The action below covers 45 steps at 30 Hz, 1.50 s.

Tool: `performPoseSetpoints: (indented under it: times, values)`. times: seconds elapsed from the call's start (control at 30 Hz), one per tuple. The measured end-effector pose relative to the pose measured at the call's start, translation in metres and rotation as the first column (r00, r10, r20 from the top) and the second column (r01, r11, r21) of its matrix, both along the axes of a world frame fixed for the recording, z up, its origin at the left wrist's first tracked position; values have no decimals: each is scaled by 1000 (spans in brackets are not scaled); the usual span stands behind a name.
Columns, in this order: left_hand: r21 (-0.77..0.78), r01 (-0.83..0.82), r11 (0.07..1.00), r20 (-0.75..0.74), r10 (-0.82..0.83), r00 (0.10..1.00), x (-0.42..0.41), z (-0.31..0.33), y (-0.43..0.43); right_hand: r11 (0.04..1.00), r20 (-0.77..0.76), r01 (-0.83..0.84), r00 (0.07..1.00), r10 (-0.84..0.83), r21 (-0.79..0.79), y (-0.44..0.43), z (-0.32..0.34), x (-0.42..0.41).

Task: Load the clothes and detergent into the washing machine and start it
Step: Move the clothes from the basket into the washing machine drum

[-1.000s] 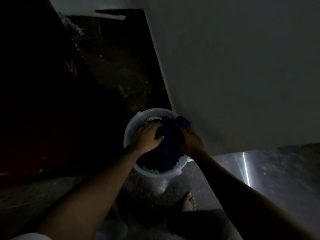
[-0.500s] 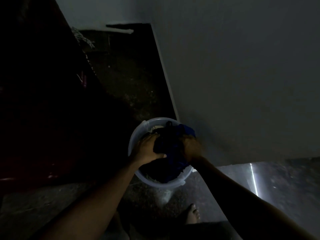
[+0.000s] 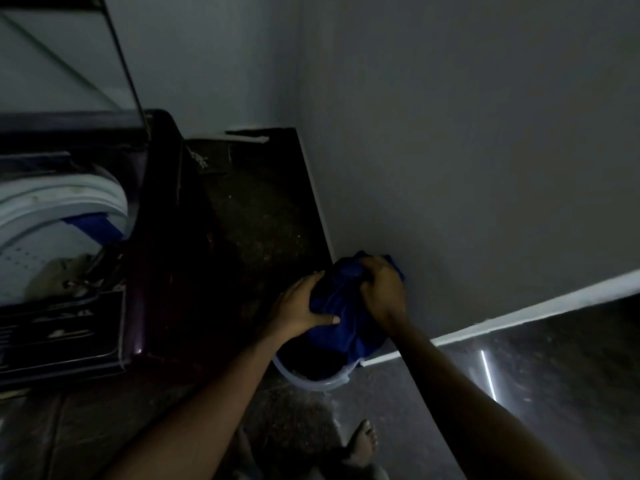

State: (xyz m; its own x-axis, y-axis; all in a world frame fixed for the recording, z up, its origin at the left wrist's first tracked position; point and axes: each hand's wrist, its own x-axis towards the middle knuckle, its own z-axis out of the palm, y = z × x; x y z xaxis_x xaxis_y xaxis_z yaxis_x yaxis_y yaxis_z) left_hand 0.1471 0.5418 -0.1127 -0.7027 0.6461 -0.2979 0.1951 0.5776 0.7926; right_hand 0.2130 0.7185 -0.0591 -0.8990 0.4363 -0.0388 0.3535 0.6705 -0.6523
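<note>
A bundle of dark blue clothes is raised just above a pale round bucket on the floor by the wall. My left hand grips the bundle's left side and my right hand grips its top right. At the left stands a dark top-loading washing machine with its lid up. Its white drum is in sight, with some pale cloth low inside. The room is very dim.
A grey wall runs close along the right, with a white skirting at its foot. Dark speckled floor lies between machine and wall. My bare foot is just behind the bucket.
Both hands have lifted the blue bundle up out of the bucket. The view has swung left and up, so the open washing machine now shows.
</note>
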Motion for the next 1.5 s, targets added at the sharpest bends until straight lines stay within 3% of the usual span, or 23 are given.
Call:
performPoseSetpoints:
  times: [0.2, 0.4, 0.57, 0.7, 0.83, 0.9, 1.0, 1.07, 1.17, 1.23, 1.3, 1.37, 1.5]
  values:
    - [182, -91, 979, -54, 102, 993, -4, 64, 8, 978, -157, -125, 983, 98, -169, -20, 73, -17]
    - [424, -298, 855, -126, 381, 916, -14, 109, 6, 890, -319, -268, 936, 150, -370, -47, 128, -45]
    - [495, -356, 792, -163, 487, 858, -33, 157, 5, 771, -456, -300, 890, 13, -562, -44, 155, -36]
    - [590, -352, 727, -128, 515, 848, -37, 186, 11, 864, -320, -132, 947, -35, -486, -23, 132, -6]
    - [673, -375, 638, -52, 547, 836, -42, 210, 22, 813, -137, -156, 986, 95, -561, -30, 95, 5]
    - [728, -403, 555, 36, 556, 830, -42, 228, 27, 773, -153, -223, 975, 163, -594, -46, 81, -1]
    - [757, -418, 502, 94, 550, 830, -48, 248, 27, 751, -226, -178, 973, 40, -635, -65, 73, -17]
    - [752, -397, 527, 5, 597, 802, -57, 253, 18, 797, -251, -121, 967, -40, -591, -62, 81, -24]
    - [643, -389, 660, -246, 659, 711, -65, 249, -5, 847, -286, -64, 952, -106, -527, -37, 94, -28]
    - [505, -381, 775, -418, 605, 677, -63, 239, -20, 891, -305, -23, 943, -131, -454, -22, 109, -30]
    - [354, -368, 860, -503, 507, 700, -57, 225, -26, 907, -365, -21, 919, -148, -421, -16, 130, -34]
    - [249, -343, 906, -483, 423, 766, -49, 216, -26, 912, -427, -53, 893, -139, -407, -16, 151, -39]
    - [268, -131, 955, -267, 204, 942, -40, 216, -26, 942, -429, -25, 894, -129, -335, -19, 175, -52]
